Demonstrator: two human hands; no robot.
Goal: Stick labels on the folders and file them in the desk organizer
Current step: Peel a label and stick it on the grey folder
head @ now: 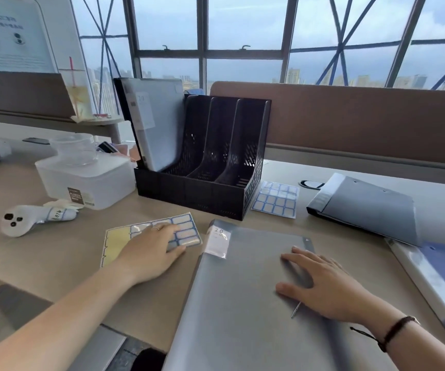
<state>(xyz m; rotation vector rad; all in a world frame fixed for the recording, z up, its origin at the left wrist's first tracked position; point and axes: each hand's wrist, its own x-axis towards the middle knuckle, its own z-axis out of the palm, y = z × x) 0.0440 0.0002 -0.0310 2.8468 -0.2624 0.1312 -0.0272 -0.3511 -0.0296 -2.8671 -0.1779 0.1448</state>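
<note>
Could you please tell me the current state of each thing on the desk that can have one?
Desk organizer: upright, one folder filed in its leftmost slot, other slots empty.
Filed folder: standing, closed.
Grey folder: flat, closed, under the right hand.
Label sheet: partly peeled, under the left hand.
Second label sheet: flat, untouched.
Folder at right: lying closed.

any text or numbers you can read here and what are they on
"20": white slip on the grey folder under the right hand.
"20": slip on the filed folder in the desk organizer.
Unreadable: wall poster, clear box's sticker, print under both "20"s.
Label sheet under the left hand: blank.
</note>
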